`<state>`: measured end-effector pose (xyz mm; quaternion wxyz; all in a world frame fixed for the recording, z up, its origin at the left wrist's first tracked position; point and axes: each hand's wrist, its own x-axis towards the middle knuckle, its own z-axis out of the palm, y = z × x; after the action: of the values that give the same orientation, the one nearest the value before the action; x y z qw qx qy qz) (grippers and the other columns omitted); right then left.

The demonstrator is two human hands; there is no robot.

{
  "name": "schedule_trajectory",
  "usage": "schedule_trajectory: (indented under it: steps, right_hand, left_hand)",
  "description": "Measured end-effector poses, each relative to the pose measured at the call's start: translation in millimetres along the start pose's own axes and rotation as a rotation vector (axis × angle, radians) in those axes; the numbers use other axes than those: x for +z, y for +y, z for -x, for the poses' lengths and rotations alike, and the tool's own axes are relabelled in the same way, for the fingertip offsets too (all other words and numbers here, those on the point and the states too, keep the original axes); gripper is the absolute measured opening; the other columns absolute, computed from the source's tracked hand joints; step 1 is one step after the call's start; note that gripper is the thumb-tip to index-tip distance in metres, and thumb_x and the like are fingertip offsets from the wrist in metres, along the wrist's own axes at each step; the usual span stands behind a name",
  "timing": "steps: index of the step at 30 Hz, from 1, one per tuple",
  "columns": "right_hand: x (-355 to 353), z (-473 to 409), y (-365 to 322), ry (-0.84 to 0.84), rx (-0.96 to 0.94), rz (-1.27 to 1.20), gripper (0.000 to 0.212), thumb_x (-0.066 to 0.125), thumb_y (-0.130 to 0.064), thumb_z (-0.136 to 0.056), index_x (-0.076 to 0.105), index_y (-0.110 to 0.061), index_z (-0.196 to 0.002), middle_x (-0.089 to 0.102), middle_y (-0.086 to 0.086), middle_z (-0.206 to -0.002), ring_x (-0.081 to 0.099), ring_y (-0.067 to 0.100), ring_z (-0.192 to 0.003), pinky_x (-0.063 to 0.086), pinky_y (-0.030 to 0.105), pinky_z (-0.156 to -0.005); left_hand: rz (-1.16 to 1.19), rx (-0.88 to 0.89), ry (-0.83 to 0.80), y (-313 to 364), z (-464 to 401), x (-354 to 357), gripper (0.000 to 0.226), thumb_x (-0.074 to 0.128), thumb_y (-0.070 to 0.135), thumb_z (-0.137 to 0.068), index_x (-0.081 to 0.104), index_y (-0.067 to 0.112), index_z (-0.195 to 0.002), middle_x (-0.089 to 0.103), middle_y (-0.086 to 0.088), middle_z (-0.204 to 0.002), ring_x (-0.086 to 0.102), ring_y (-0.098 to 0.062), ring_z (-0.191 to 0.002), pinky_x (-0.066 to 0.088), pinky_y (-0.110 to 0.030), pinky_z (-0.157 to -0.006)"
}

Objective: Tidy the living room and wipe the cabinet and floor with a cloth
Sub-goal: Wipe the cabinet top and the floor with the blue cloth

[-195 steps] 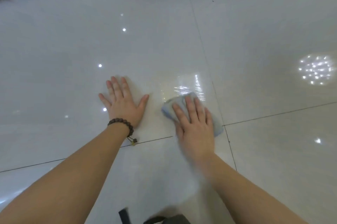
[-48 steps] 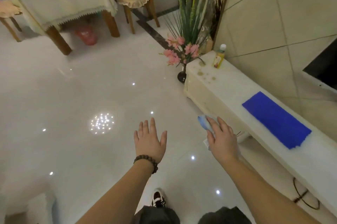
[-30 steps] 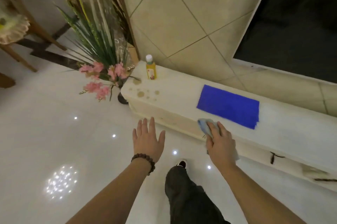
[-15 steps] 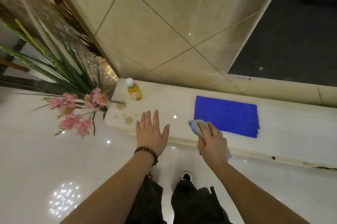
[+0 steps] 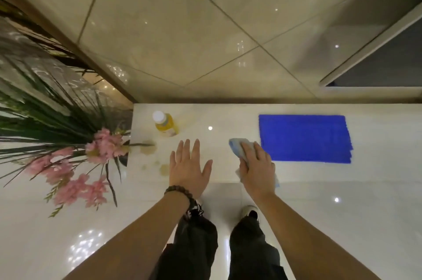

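Observation:
I stand in front of a low white cabinet [image 5: 228, 117] against a tiled wall. My right hand [image 5: 257, 169] grips a light blue cloth [image 5: 237, 148] and holds it over the cabinet top near its front edge. My left hand [image 5: 188, 169] hovers flat with spread fingers over the cabinet top, holding nothing. Brownish stains [image 5: 149, 149] mark the cabinet's left end, just left of my left hand. A small bottle of yellow liquid [image 5: 164, 124] with a white cap stands behind the stains.
A dark blue mat [image 5: 304, 138] lies flat on the cabinet, right of my right hand. A vase of pink flowers and long green leaves [image 5: 75, 165] stands on the glossy floor [image 5: 45, 245] beside the cabinet's left end. A dark screen [image 5: 388, 65] hangs at upper right.
I went from wiping the floor on my knees to standing at the cabinet. Both hands have moved forward over the cabinet top, the right one still holding the cloth.

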<state>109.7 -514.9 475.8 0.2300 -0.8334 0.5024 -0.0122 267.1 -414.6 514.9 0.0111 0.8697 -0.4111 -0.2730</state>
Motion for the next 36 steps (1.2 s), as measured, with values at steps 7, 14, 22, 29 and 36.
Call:
schedule_trajectory:
  steps: [7,14,22,29,36]
  right_hand:
    - [122.1,-69.4,-14.5,-0.029,-0.087,-0.013,0.046,0.040,-0.036,-0.095,0.043,-0.023,-0.139,0.044,0.012,-0.143,0.047,0.033,-0.124,0.046,0.045,-0.099]
    - [219.9,-109.0,-24.2,0.000,-0.117,-0.007,0.048,0.046,-0.039,-0.092,0.048,-0.026,-0.138,0.044,0.017,-0.143,0.041,0.040,-0.129,0.041,0.054,-0.101]
    - [218.8,-103.5,-28.1,0.124,-0.119,0.057,0.025,0.071,-0.025,-0.075,0.065,-0.012,-0.095,0.059,0.014,-0.099,0.051,0.033,-0.087,0.041,0.039,-0.072]
    - [158.0,-114.7,-5.5,0.116,0.108,-0.559,0.009,0.056,-0.012,-0.092,0.062,-0.012,-0.086,0.053,-0.006,-0.064,0.048,0.003,-0.059,0.036,0.010,-0.056]
    - [117.8,-130.3,67.0,0.158,0.326,-0.482,0.017,0.048,-0.018,-0.097,0.062,-0.011,-0.104,0.058,-0.005,-0.077,0.053,-0.003,-0.066,0.035,0.006,-0.057]
  left_hand:
    - [0.019,-0.059,-0.004,-52.8,-77.7,74.1,0.066,0.026,0.049,-0.099,0.004,0.019,-0.154,0.007,-0.008,-0.161,-0.002,-0.024,-0.149,0.003,-0.042,-0.121]
    - [0.073,-0.119,0.015,-92.5,-113.9,143.0,0.065,0.029,0.047,-0.100,0.007,0.018,-0.154,0.010,-0.008,-0.161,-0.001,-0.022,-0.149,0.005,-0.040,-0.121]
    - [0.102,-0.100,0.042,-99.1,-115.3,163.8,0.064,0.031,0.044,-0.100,0.009,0.017,-0.154,0.010,-0.007,-0.161,0.001,-0.023,-0.149,0.006,-0.041,-0.121]
    - [0.195,-0.049,0.060,-69.3,-123.4,158.8,0.063,0.032,0.041,-0.101,0.009,0.016,-0.154,0.004,-0.004,-0.162,-0.004,-0.019,-0.149,0.004,-0.041,-0.121]
    - [0.165,0.043,-0.014,-40.0,-143.8,163.6,0.067,0.029,0.050,-0.099,0.004,0.021,-0.154,-0.006,0.005,-0.162,-0.015,-0.015,-0.147,-0.005,-0.041,-0.120]
